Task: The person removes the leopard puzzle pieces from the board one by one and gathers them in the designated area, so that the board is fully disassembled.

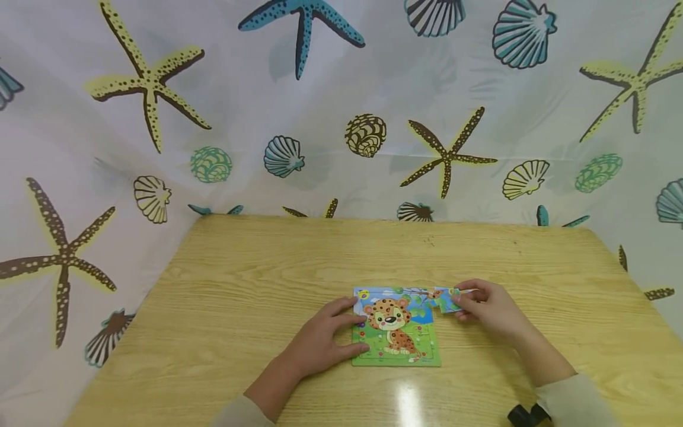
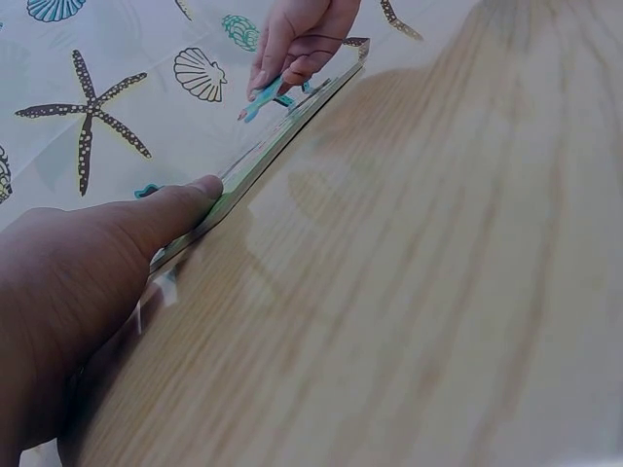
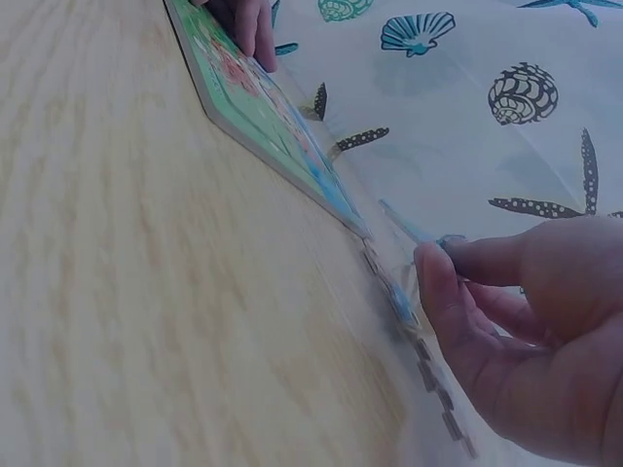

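Note:
A square jigsaw puzzle with a cartoon leopard on grass under blue sky lies flat on the table. My left hand rests along its left side, fingers spread over the edge and thumb on the near part of the border. At the puzzle's upper right corner, my right hand pinches a puzzle piece between thumb and fingers. This piece shows blue sky and green leaves; it overlaps the corner in the head view and appears tilted above the table in the left wrist view.
The wooden table has a pale grain and a bright light reflection near the front. A white curtain printed with starfish and shells hangs behind and at the sides. Beside the right sleeve is a black object, partly cut off.

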The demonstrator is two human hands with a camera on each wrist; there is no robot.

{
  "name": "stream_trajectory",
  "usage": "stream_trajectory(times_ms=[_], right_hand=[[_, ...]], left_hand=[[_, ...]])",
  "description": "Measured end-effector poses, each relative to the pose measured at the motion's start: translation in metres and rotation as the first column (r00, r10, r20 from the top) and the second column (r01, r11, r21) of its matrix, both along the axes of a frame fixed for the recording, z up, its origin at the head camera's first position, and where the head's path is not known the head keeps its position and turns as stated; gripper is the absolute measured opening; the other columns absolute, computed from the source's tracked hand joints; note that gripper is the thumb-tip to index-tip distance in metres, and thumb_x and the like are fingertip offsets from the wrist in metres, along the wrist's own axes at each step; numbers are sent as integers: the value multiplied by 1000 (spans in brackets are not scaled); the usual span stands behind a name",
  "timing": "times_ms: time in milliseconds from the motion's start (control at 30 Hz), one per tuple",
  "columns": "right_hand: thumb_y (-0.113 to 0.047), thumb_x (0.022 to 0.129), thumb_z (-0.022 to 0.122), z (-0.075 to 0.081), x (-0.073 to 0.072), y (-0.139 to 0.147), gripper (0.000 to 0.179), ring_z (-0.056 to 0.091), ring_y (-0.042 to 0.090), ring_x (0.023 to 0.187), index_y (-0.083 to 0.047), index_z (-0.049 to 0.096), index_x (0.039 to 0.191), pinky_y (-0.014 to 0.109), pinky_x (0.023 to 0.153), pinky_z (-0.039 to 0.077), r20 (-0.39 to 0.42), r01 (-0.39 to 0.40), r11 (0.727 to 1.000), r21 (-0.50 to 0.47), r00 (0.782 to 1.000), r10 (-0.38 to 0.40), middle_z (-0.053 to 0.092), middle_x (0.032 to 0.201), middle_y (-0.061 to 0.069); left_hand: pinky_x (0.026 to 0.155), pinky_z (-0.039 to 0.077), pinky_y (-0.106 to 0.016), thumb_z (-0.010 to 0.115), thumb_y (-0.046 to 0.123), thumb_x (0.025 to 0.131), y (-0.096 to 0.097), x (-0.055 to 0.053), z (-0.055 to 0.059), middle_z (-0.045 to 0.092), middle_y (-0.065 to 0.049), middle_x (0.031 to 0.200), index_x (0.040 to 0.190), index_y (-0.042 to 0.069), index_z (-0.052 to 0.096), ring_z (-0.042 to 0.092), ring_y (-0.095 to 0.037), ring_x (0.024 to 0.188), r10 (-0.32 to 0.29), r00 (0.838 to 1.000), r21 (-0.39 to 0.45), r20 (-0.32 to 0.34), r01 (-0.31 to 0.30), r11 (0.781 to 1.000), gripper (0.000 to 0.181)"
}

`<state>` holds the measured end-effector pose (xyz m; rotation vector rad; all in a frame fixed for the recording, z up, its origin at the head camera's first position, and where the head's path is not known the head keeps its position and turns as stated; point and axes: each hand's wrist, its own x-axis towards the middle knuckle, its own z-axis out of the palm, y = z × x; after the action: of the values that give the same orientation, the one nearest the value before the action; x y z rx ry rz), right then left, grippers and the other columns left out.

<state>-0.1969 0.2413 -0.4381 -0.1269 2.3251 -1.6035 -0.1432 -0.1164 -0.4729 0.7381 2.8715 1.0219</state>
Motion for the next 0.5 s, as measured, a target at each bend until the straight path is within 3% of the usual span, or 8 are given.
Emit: stream_trajectory(times_ms=[167, 500], right_hand=[[-14, 100, 62, 0, 1, 16, 48, 72, 14, 83, 10, 45, 138, 28, 76, 62, 5, 46, 999, -8, 999, -46, 67, 108, 16], [-28, 96, 68, 1, 2, 50, 65, 70, 10, 82, 9, 39, 142, 26, 75, 62, 18, 117, 992, 50, 993, -118, 62, 104, 6]], left_hand=[[119, 34, -52, 75, 53, 85, 1, -1, 1, 42, -1, 158, 132, 24, 67, 34, -26, 149, 7, 1000, -5, 10, -7, 1000, 55], [119, 34, -51, 74, 53, 85, 1, 1, 2, 41, 0, 158, 132, 24, 67, 34, -26, 149, 9, 1000, -13, 23, -8, 1000, 55]])
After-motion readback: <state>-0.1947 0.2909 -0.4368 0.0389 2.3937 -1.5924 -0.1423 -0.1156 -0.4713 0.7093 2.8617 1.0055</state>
